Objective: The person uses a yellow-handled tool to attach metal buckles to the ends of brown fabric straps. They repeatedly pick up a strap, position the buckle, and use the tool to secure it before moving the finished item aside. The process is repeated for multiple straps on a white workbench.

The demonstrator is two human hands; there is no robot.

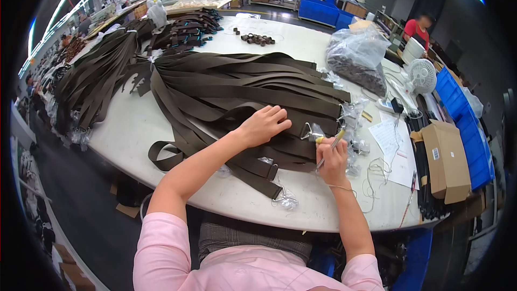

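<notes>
Dark olive-brown webbing straps point(237, 94) lie fanned across the white table, gathered at a tie on their left end. My left hand point(264, 126) is closed, its fingers curled at the edge of one strap near the middle of the bundle. My right hand point(332, 156) is closed around a slim, silvery pen-like tool point(337, 140), beside the straps' right ends. Just left of that hand is a metal buckle point(306, 131) on a strap end. Yellow shows at the right fingertips; what it is I cannot make out. Plastic-wrapped metal fittings point(350, 124) cluster at the strap ends.
Another strap bundle point(99, 78) hangs over the table's left side. Small dark loops point(257, 39) lie at the back. A filled plastic bag point(358, 57), white fan point(421, 75), papers point(385, 137) and open cardboard box point(447, 159) stand along the right. A person in red point(417, 30) is beyond.
</notes>
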